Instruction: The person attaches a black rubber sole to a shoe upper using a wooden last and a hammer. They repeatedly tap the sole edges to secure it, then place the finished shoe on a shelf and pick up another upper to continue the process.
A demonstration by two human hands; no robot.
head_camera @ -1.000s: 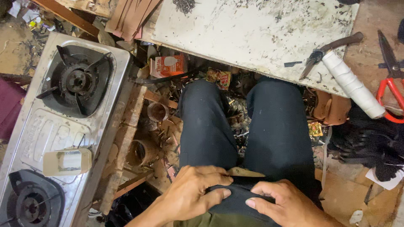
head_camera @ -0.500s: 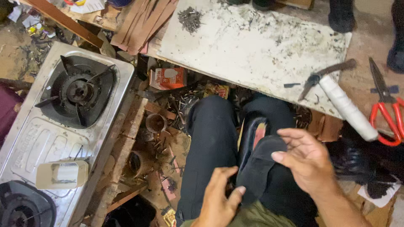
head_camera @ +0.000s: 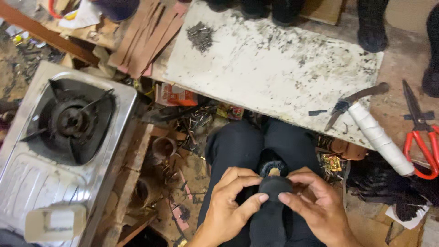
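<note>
Head view: you're looking down at your lap, legs in dark trousers (head_camera: 256,146), lower centre of frame.
Left hand (head_camera: 228,206): lower centre, fingers curled shut around the left side of the black shoe piece (head_camera: 270,210), thumb tip pressed on its top edge.
Right hand (head_camera: 315,206): just right of it, fingers closed on the right side of the same piece, thumb meeting yours from the left.
Shoe piece: held between both hands over your knees, long axis running toward the bottom edge; a tan patch shows at its far end. Can't tell sole from upper.
Tabletop (head_camera: 274,68): stained white slab, upper centre, beyond your knees; small heap of dark nails (head_camera: 200,35) near its upper left corner.
Right edge of slab: hammer (head_camera: 354,103) lying across the corner, white roll (head_camera: 379,137) just beside it, angled down-right.
Scissors (head_camera: 418,132): red handles, far right, apart from the roll.
Gas stove (head_camera: 59,146): steel, left side of frame, one burner in full view.
Floor between stove and legs: scrap, nails, an orange packet (head_camera: 176,95).
Brown strips (head_camera: 146,39): upper left, fanned out beside the slab.
</note>
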